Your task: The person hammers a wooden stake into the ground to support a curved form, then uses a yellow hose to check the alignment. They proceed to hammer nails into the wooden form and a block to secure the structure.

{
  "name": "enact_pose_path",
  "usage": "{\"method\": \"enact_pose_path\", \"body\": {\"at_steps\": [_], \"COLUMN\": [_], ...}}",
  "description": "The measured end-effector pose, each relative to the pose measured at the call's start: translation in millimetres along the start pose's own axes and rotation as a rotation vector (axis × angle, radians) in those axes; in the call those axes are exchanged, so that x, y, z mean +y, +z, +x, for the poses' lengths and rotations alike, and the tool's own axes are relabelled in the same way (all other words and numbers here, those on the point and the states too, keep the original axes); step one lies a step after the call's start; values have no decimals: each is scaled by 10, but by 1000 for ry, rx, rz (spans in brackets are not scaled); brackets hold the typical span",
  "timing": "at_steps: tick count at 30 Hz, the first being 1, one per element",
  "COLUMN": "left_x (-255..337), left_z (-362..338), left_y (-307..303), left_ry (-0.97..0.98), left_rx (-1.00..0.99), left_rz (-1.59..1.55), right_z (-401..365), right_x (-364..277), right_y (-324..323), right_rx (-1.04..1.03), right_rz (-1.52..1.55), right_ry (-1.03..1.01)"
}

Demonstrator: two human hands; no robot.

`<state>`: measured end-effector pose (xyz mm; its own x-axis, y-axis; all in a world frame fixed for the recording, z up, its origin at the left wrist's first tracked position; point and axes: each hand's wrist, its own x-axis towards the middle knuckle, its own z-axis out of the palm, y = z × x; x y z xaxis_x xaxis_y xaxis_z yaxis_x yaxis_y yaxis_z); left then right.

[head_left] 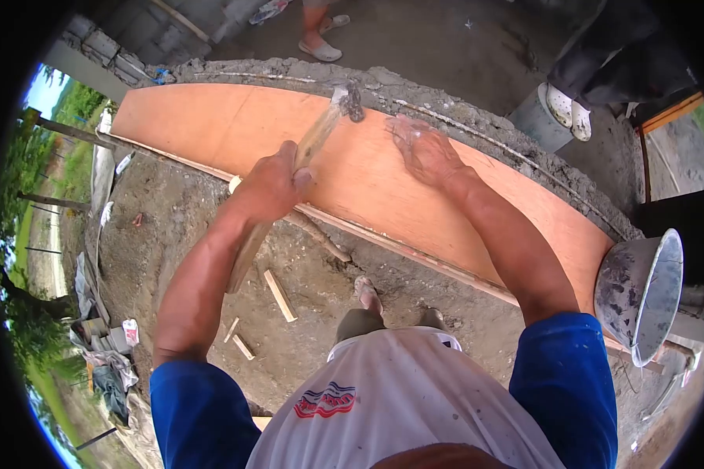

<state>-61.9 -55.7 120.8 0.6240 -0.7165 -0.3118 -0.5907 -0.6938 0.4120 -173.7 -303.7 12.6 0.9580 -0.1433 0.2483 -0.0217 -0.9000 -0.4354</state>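
Note:
My left hand [272, 181] grips the wooden handle of a hammer [326, 127], whose metal head is raised near the top edge of an orange plywood board [235, 125]. The board stands against a rough concrete wall top [446, 109]. My right hand [424, 148] presses flat on the board's upper part, fingers spread, just right of the hammer head. Whether it pins a nail is too small to tell.
A mortar-stained metal pan [641, 293] rests at the board's right end. Wood offcuts [279, 295] lie on the dirt ground by my foot [368, 293]. Beyond the wall stand a person's sandalled feet [321, 48], another person's white shoes [567, 105] and a grey bucket [533, 121].

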Motion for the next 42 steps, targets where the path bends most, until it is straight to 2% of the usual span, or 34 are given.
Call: {"method": "enact_pose_path", "body": {"at_steps": [4, 5, 7, 11, 14, 17, 20, 23, 26, 28, 31, 34, 37, 40, 42], "left_x": [174, 98, -55, 67, 30, -27, -77, -49, -37, -123, -414, -372, -467, -572, -769], "left_z": [-49, 18, 128, 111, 141, 115, 62, -89, -76, 13, 184, 263, 239, 231, 263], "left_y": [-244, -204, -45, -95, -42, 2, -38, -183, -394, -456, -569, -734, -962, -1085, -1035], "left_ry": [-100, -76, -29, -47, -44, -26, -31, -85, -151, -183, -64, -63, 23, -44, -76], "left_rx": [19, -1, -44, -70, -54, -26, 3, 56, 115, 99, -19, -89, -37, -10, -91], "left_rz": [-39, -24, -4, 68, 64, 34, -13, -41, 17, 77, 180, 242, 326, 268, 242], "right_z": [22, 27, 10, 82, 286, 560, 659, 643, 668, 660, 680, 658, 674, 691, 686], "right_x": [-54, -67, -25, 66, -50, -225, -232, -241, -218, -238, -239, -221, -290, -324, -304], "right_y": [-29, -31, 16, 33, -88, 18, 276, 277, 340, 328, 308, 327, 326, 279, 293], "right_rx": [-42, -56, -69, 10, 120, 367, 383, 256, 269, 158, 94, 111, 99, 21, 17], "right_rz": [-87, -111, -94, -56, 305, 392, 298, 343, 234, 219, 203, 203, 194, 172, 169], "right_ry": [77, 106, 59, -38, 330, 293, 134, 71, -34, -7, -2, -10, 2, 29, 15]}}
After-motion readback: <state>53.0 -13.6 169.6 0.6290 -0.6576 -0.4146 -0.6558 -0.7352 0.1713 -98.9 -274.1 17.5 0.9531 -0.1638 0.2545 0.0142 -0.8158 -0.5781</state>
